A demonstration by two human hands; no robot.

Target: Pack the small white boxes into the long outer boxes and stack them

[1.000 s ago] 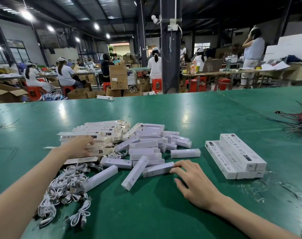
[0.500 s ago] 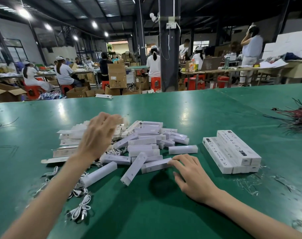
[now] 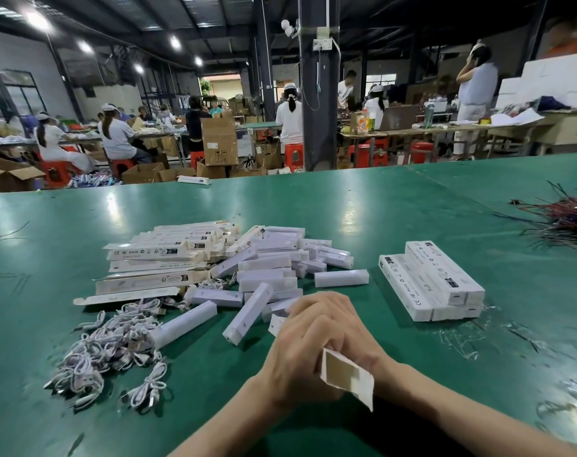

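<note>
Both of your hands meet at 6 o'clock on the green worktop (image 3: 379, 206). Your left hand (image 3: 290, 361) and right hand (image 3: 343, 324) each curl their fingers round one long outer box (image 3: 346, 377), gripping it just above the surface. Its open end faces you.

- The loose pile of small white boxes (image 3: 270, 278) lies at 12 o'clock from your hands, just beyond the fingertips.
- The flat, unfilled outer boxes (image 3: 155, 258) lie at 10 o'clock, touching that pile.
- The heap of white cables (image 3: 109, 344) lies at 9 o'clock.
- The stack of packed outer boxes (image 3: 432, 282) sits at 2 o'clock, apart from the pile.
- A bundle of thin wires (image 3: 567, 219) lies further out at 2 o'clock.
</note>
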